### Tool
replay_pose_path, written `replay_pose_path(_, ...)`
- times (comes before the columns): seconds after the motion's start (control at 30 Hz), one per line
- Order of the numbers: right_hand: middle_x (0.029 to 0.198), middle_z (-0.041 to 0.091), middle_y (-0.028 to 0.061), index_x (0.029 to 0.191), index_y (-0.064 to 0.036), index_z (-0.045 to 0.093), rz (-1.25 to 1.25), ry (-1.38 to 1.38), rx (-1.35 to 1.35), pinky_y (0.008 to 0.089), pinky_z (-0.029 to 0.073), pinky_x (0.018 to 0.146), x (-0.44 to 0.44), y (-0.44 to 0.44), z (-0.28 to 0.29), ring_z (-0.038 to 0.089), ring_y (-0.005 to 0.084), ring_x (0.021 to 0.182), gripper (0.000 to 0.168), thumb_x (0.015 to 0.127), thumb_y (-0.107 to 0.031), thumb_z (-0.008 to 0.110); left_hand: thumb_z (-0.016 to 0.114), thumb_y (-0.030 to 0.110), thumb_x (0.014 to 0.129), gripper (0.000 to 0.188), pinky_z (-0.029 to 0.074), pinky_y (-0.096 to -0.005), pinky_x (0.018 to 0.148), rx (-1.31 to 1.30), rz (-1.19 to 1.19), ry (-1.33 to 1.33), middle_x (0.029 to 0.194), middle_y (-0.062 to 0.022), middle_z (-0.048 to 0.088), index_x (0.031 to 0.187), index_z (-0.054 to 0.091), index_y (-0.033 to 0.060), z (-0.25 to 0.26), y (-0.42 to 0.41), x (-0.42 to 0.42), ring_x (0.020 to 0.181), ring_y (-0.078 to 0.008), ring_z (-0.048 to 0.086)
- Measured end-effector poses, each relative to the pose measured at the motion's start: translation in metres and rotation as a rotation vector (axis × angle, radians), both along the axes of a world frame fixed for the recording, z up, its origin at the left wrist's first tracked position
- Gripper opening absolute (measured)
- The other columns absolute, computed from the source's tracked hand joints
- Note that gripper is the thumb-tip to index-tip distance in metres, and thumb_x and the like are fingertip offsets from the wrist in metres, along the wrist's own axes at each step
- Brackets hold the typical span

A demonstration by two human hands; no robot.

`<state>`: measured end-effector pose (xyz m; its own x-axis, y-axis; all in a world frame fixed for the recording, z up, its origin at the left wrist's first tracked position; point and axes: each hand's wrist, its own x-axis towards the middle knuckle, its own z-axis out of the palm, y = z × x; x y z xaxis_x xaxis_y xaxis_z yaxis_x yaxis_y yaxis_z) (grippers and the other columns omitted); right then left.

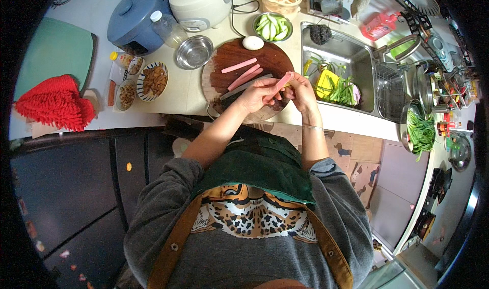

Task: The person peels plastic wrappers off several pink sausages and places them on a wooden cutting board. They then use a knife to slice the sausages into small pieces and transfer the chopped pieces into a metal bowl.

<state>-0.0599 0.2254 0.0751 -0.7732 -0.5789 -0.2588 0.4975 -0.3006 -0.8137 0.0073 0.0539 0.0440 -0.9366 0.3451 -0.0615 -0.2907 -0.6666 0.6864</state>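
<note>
Above a round wooden cutting board (214, 82), both my hands hold one pink sausage stick (282, 83). My left hand (256, 95) grips its lower part, and my right hand (304, 92) pinches around its upper end. Several more pink sticks (239, 65) lie on the board, side by side at a slant. A grey knife blade (232, 93) rests beside them, partly hidden under my left hand. At the board's far edge sits a white egg (253, 43). Whether a wrapper is on the held stick is too small to tell.
A bowl of cut green vegetable (272, 27) and a steel bowl (194, 52) stand behind the board. On the right, the sink (344, 44) holds greens and a yellow item (326, 83). Bowls of brown food (153, 82), a bottle (168, 29) and a rice cooker (200, 6) stand left.
</note>
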Motion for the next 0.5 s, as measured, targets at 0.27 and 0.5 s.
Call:
replay_pose_path(0.27,0.066,0.056,0.0031,0.085,-0.005,0.058,0.003,-0.071,-0.078,0.0208,0.028,0.042,-0.008,0.008,-0.018,0.038,0.0067,0.047,0.021,0.1,-0.012,0.046,0.059,0.019,0.095,0.028,0.053,-0.0241,0.064,0.115,0.013,0.001,0.101,-0.0059,0.067,0.119,0.064,0.0053,-0.017,-0.001,0.001,0.086,-0.0142,0.064)
replay_pose_path(0.5,0.067,0.054,0.0001,0.088,-0.005,0.059,-0.091,-0.121,-0.024,0.022,0.031,0.041,-0.011,0.012,-0.02,0.042,0.0077,0.049,0.015,0.098,-0.012,0.05,0.058,0.017,0.096,0.028,0.055,-0.0277,0.07,0.194,-0.022,0.022,0.102,-0.0082,0.068,0.119,0.064,0.0015,-0.014,-0.004,0.0,0.091,-0.0169,0.067)
